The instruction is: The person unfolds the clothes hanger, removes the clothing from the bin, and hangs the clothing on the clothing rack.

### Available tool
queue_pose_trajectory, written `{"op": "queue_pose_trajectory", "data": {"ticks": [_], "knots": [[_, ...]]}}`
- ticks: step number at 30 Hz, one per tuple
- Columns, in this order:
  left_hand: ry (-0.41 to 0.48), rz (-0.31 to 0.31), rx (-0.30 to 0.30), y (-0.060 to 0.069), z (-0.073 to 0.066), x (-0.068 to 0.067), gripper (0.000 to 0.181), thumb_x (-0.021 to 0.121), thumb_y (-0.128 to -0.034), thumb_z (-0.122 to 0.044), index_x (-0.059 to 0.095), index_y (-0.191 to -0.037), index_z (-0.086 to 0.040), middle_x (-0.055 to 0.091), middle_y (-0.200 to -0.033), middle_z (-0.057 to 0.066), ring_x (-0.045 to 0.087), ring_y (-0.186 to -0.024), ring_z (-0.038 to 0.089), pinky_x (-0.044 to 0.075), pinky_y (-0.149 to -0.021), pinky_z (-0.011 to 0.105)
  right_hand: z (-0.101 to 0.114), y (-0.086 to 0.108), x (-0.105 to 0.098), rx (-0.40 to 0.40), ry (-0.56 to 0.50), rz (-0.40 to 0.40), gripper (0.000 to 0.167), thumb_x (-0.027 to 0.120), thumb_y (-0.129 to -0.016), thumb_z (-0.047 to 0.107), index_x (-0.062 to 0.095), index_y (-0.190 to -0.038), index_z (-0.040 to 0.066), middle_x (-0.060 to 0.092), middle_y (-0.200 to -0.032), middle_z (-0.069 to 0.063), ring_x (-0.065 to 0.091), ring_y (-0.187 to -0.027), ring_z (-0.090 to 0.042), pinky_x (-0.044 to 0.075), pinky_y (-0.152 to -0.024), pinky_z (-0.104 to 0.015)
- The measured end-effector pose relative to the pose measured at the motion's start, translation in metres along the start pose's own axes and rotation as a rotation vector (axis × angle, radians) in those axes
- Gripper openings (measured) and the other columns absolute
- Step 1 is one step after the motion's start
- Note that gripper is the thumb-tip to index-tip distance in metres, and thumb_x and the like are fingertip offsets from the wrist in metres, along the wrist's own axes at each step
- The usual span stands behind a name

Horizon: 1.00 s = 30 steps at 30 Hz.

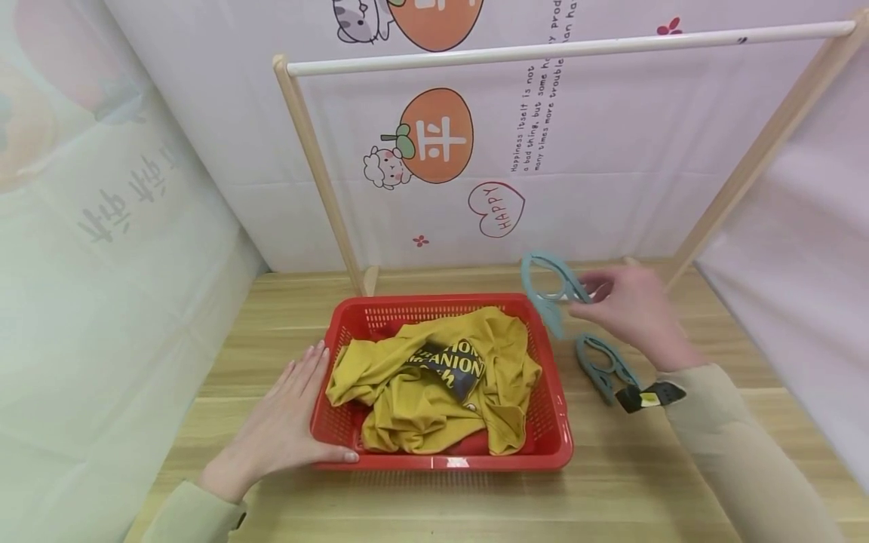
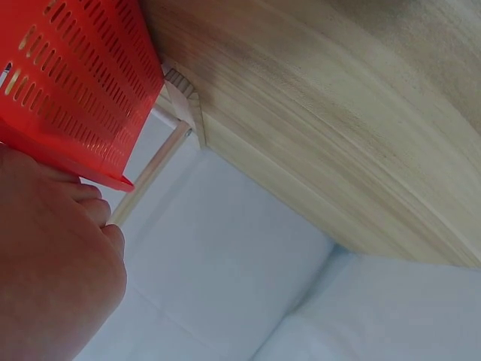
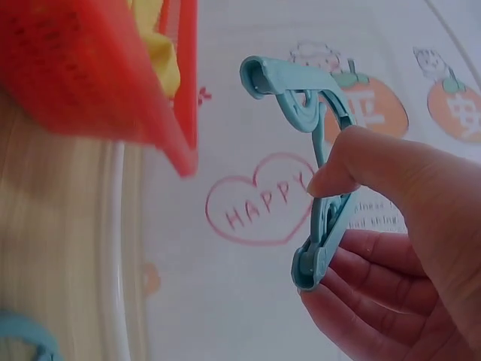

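Observation:
A red basket (image 1: 560, 422) holds a crumpled yellow cloth (image 1: 421, 407) with dark lettering. The left hand (image 1: 288, 422) rests on the basket's left side, fingers straight along it and thumb on the front rim; in the left wrist view this hand (image 2: 56, 256) lies against the basket (image 2: 90, 90). To the right of the basket, the right hand (image 1: 631, 309) pinches a blue folding hanger (image 1: 543, 302) above the table. Seen from the right wrist, thumb and fingers of the hand (image 3: 398, 248) grip the hanger (image 3: 323, 218) near its middle. A second blue hanger (image 1: 600, 362) lies under the right wrist.
Behind the basket stands a rack with a white bar (image 1: 475, 57) and wooden posts (image 1: 319, 173). The wooden table (image 1: 271, 302) meets a printed cloth backdrop (image 1: 305, 241), with more cloth walls at left and right. Something yellow and black is on the right cuff.

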<state>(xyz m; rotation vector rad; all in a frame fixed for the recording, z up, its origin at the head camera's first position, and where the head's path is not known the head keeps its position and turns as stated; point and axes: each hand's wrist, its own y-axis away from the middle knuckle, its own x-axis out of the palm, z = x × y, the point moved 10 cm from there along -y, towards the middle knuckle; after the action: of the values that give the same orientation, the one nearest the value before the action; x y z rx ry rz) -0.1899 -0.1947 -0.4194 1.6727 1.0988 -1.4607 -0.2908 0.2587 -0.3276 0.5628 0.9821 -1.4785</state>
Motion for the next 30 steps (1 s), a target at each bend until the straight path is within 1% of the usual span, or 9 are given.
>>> {"op": "queue_pose_trajectory", "data": {"ticks": [1,5,9,17,20,23,25,27,30], "knots": [[0.001,-0.001,0.0,0.0,0.0,0.0,0.149,0.058,-0.061,-0.097,0.008,-0.161,0.002,0.008,-0.168,0.019,0.006,-0.154,0.03,0.01,-0.123,0.045,0.005,-0.001,0.002,-0.008,-0.002,0.002,0.036,0.087,-0.078,0.033,0.078,-0.103,0.009,0.073,-0.087,-0.003,0.068,-0.08,-0.023,0.05,-0.069,-0.039],[0.002,0.001,-0.001,0.0,0.0,0.0,0.149,0.058,-0.0611,-0.097,0.008,-0.161,0.002,0.007,-0.168,0.019,0.006,-0.154,0.031,0.011,-0.123,0.046,0.025,-0.008,0.013,-0.051,-0.018,0.008,0.032,0.087,-0.077,0.028,0.078,-0.101,0.009,0.072,-0.082,-0.002,0.067,-0.074,-0.02,0.052,-0.068,-0.039],[0.0,0.001,-0.001,0.0,0.0,0.0,0.149,0.058,-0.0611,-0.097,0.008,-0.161,0.001,0.007,-0.168,0.018,0.006,-0.154,0.031,0.012,-0.123,0.047,0.042,-0.014,0.027,-0.089,-0.035,0.025,0.033,0.087,-0.077,0.026,0.078,-0.1,0.006,0.072,-0.082,-0.004,0.067,-0.073,-0.02,0.054,-0.065,-0.038],[0.008,0.005,-0.004,0.0,0.0,0.0,0.149,0.058,-0.0608,-0.097,0.008,-0.161,0.001,0.007,-0.168,0.018,0.006,-0.154,0.03,0.011,-0.123,0.047,0.07,-0.024,0.051,-0.123,-0.123,0.056,0.034,0.087,-0.074,0.024,0.077,-0.101,0.006,0.071,-0.081,-0.003,0.068,-0.071,-0.019,0.057,-0.06,-0.035],[0.007,0.007,-0.005,0.0,0.001,0.0,0.149,0.058,-0.0609,-0.097,0.008,-0.161,0.001,0.007,-0.168,0.018,0.006,-0.154,0.03,0.011,-0.123,0.047,0.08,-0.026,0.057,-0.15,-0.155,0.049,0.031,0.087,-0.073,0.02,0.077,-0.099,0.007,0.071,-0.08,-0.001,0.068,-0.069,-0.018,0.057,-0.059,-0.035],[0.004,0.006,-0.002,0.0,0.001,0.0,0.15,0.058,-0.0604,-0.097,0.009,-0.161,0.002,0.007,-0.168,0.018,0.007,-0.154,0.031,0.012,-0.123,0.048,0.086,-0.027,0.061,-0.173,-0.159,0.034,0.028,0.087,-0.073,0.017,0.078,-0.097,0.007,0.071,-0.081,-0.002,0.068,-0.069,-0.017,0.058,-0.06,-0.035],[0.002,-0.002,0.006,-0.002,-0.001,-0.003,0.15,0.06,-0.0595,-0.097,0.011,-0.161,0.002,0.009,-0.167,0.019,0.009,-0.154,0.032,0.013,-0.123,0.049,0.089,-0.027,0.063,-0.183,-0.156,0.025,0.028,0.087,-0.073,0.017,0.078,-0.096,0.006,0.071,-0.081,-0.002,0.068,-0.069,-0.017,0.058,-0.06,-0.034],[0.004,-0.023,0.019,-0.006,-0.004,-0.01,0.15,0.064,-0.0578,-0.095,0.015,-0.16,0.003,0.012,-0.167,0.019,0.011,-0.153,0.033,0.014,-0.122,0.05,0.091,-0.028,0.064,-0.187,-0.155,0.022,0.028,0.088,-0.073,0.017,0.077,-0.097,0.005,0.07,-0.082,-0.002,0.068,-0.069,-0.017,0.058,-0.061,-0.035],[0.021,-0.052,0.031,-0.019,-0.011,-0.026,0.149,0.07,-0.0572,-0.091,0.016,-0.161,0.002,0.013,-0.167,0.017,0.013,-0.153,0.034,0.015,-0.122,0.051,0.094,-0.028,0.065,-0.192,-0.16,0.022,0.029,0.088,-0.073,0.017,0.077,-0.097,0.005,0.07,-0.082,-0.003,0.068,-0.069,-0.017,0.058,-0.061,-0.035]]}}
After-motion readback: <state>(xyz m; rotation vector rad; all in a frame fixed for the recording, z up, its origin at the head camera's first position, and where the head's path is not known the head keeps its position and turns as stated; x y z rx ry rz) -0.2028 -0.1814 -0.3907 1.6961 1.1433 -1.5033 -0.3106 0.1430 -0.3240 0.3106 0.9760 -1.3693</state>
